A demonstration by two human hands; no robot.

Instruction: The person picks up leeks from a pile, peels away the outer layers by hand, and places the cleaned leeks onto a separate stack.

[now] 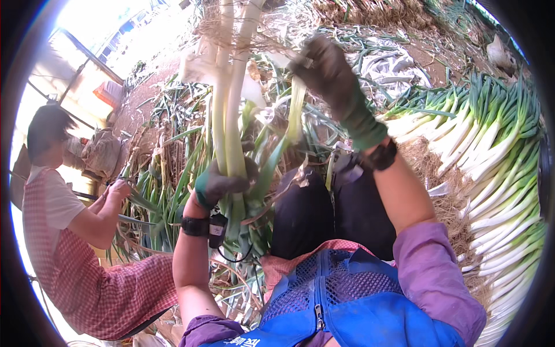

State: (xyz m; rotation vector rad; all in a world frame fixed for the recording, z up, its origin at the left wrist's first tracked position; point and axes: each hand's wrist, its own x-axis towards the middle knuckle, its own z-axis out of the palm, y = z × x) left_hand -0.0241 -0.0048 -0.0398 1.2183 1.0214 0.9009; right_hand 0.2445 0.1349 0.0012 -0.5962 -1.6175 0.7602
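My left hand point(224, 184), in a dark grey and green glove, is wrapped round two or so thick green onions point(232, 118). They stand upright, root ends at the top, green leaves hanging below my fist. To their right my right hand point(329, 72), gloved likewise, is raised and blurred by motion, its fingers curled. A pale strip of onion leaf point(296, 107) hangs from its fingertips and seems pinched there. The strip's lower end meets the green leaves beside my left hand. Blurred, stringy roots cross the top of the stalks.
Cleaned green onions point(491, 144) lie in a long row at the right, beside a heap of dry root trimmings point(445, 214). Untrimmed onions point(173, 191) are piled left of my knees. A co-worker in a checked apron point(75, 272) sits close by on the left. White plastic sheeting point(393, 66) lies ahead.
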